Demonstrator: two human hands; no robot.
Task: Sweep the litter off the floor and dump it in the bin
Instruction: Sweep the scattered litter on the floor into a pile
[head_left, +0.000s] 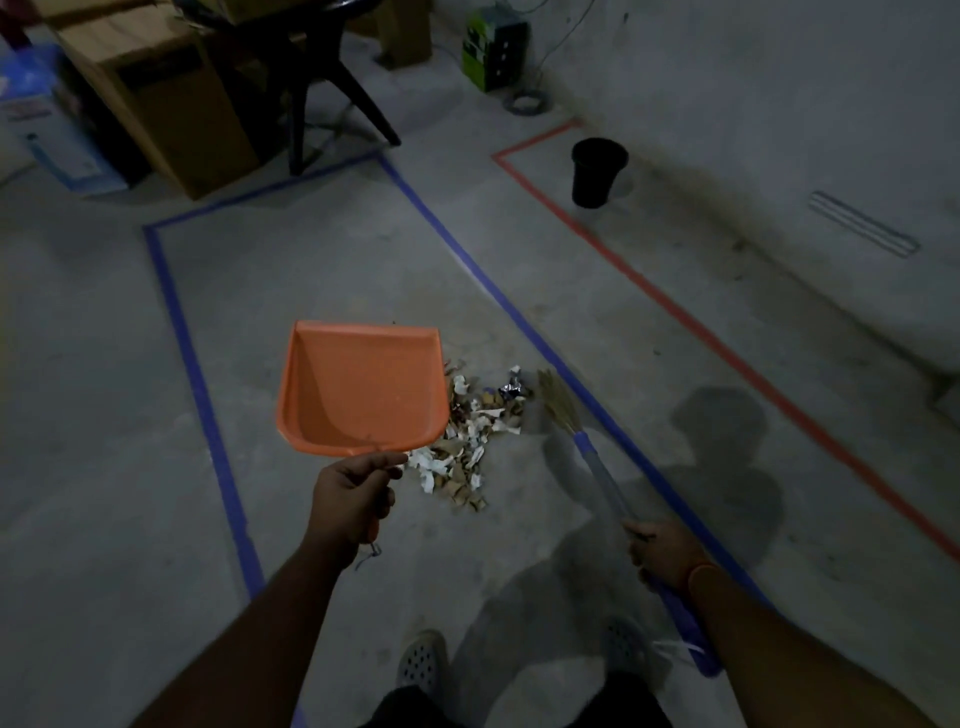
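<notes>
The left hand (349, 501) is gripping the orange dustpan (363, 389) by its handle, ready for scooping. The right hand (662, 553) is gripping the broom (597, 457), bristles just beyond the litter pile (470, 441).

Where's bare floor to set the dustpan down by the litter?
Bare floor lies left of the litter, between it and the left blue tape line, under the dustpan. More lies beyond the pile toward the far tape. Right is tight: broom, then tape.
</notes>
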